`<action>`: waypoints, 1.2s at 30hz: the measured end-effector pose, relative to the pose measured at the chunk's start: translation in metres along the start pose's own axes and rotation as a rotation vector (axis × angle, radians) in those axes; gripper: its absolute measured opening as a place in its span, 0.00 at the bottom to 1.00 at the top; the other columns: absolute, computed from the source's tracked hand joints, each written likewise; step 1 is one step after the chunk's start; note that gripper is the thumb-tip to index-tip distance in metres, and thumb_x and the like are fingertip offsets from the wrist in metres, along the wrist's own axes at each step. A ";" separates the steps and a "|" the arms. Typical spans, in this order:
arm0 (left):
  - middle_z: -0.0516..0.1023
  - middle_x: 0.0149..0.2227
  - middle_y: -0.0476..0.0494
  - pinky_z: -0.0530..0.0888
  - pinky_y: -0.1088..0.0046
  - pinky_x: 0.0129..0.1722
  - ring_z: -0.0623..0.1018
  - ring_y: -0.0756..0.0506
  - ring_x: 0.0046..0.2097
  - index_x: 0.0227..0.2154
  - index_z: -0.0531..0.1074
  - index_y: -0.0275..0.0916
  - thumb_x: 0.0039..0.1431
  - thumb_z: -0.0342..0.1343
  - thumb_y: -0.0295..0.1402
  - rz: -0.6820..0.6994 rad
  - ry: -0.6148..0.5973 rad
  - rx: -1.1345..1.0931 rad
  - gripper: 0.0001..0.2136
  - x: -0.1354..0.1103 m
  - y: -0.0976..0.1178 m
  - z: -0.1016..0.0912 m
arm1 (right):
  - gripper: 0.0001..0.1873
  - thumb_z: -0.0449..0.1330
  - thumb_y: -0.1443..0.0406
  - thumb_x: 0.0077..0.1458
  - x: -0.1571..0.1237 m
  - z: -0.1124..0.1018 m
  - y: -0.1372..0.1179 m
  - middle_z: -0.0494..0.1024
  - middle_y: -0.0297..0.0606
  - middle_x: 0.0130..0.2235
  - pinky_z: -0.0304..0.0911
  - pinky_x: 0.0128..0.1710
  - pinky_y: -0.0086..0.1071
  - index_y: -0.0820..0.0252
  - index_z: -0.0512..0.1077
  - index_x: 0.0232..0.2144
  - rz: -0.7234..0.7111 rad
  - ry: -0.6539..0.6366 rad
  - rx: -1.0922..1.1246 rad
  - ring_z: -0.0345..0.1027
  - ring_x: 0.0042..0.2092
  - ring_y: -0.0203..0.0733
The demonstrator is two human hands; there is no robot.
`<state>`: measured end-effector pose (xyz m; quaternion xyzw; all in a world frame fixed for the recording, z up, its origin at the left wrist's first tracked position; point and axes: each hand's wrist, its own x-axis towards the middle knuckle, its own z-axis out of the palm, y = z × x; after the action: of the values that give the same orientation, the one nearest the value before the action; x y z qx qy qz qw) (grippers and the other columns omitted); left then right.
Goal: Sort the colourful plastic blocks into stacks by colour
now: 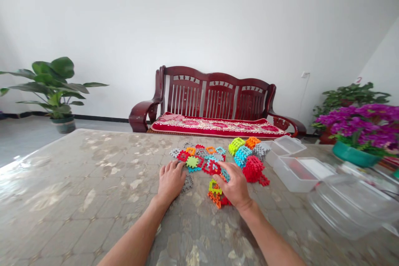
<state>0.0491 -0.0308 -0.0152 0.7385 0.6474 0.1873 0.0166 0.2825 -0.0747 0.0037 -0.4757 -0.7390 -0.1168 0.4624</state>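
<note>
Touching tiles [192, 162] with hands [171, 181] [233, 187], clear box [301, 174] — red inside

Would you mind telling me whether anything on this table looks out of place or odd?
A grey interlocking plastic piece lies by itself beside the left hand, apart from the colourful pile of pieces, so it looks stray; nothing appears broken.

One left hand [171, 182] and one right hand [233, 185] are resting among many loose interlocking plastic pieces [199, 158], too many to count, beside five built clusters [253, 169] on one table [77, 183], while three clear plastic boxes [301, 174], three potted plants [52, 91] and one wooden bench [215, 95] are standing nearby.
</note>
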 end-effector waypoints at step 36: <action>0.71 0.61 0.41 0.59 0.57 0.63 0.66 0.40 0.63 0.56 0.70 0.45 0.64 0.45 0.33 -0.009 -0.013 0.019 0.20 0.001 0.000 0.000 | 0.32 0.52 0.44 0.56 -0.013 -0.107 0.121 0.80 0.49 0.50 0.66 0.44 0.45 0.53 0.73 0.54 1.025 -0.429 -0.532 0.74 0.50 0.59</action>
<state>0.0491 -0.0299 -0.0150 0.7369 0.6524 0.1765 0.0145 0.4436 -0.0849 0.0196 -0.8824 -0.4385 0.0382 0.1660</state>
